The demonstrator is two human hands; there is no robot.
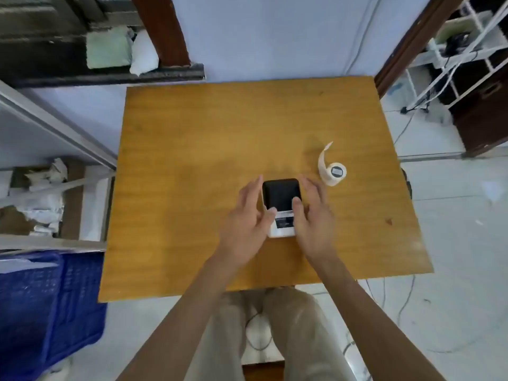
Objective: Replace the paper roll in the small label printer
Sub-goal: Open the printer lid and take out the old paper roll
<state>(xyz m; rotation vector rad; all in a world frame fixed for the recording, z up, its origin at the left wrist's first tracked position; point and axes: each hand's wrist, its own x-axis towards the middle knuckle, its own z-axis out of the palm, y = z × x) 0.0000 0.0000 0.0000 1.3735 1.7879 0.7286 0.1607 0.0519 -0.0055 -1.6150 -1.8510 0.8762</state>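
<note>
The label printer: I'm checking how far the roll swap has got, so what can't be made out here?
Head view only:
- Label printer: its lid appears shut, so whether a roll sits inside is hidden.
- Its near sides are covered by the left hand and right hand.
- The panel print is too small and blurred.
- Paper roll: the core label is too small to read.

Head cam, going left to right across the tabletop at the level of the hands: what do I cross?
Bare table → left hand → label printer → right hand → paper roll, lying beside the printer with a loose tail curling up.
</note>
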